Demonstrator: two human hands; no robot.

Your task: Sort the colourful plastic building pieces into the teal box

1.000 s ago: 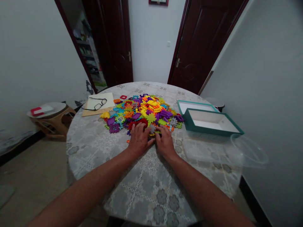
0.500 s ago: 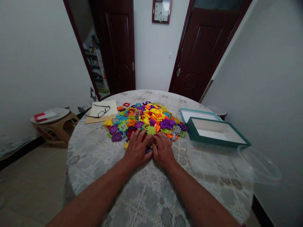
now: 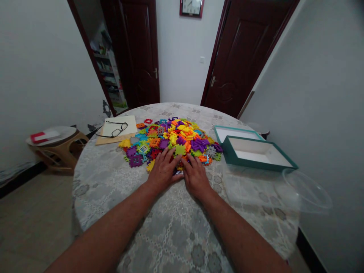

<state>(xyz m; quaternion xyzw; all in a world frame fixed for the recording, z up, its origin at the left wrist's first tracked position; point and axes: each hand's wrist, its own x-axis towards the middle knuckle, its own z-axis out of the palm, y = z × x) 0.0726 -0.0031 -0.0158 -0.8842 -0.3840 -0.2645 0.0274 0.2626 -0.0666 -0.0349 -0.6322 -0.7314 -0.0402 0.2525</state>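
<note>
A heaped pile of colourful plastic building pieces point(image 3: 182, 132) lies on the table, with square toothed plates around yellow, orange and purple peg-like ones. At its near edge rests my left hand point(image 3: 164, 168), palm down with fingers spread over the front pieces. My right hand point(image 3: 196, 174) lies beside it, also palm down, fingers stretched towards the heap. Just beyond the fingertips sits a lime-green square plate point(image 3: 180, 150). Between the two hands a few small pieces show, partly covered by the fingers. What lies under the palms is hidden.
An open green box point(image 3: 258, 153) with a white inside stands right of the pile. Near it lie a clear plastic tray point(image 3: 256, 189) and a clear lid point(image 3: 308, 191). Eyeglasses point(image 3: 118, 131) rest on papers point(image 3: 129, 125) at the left. A stool point(image 3: 58, 149) stands beyond the table.
The view has shifted slightly, so the whole scene sits a little higher and further left. My hands stay at the pile's near edge; the right fingers look a little straighter.
</note>
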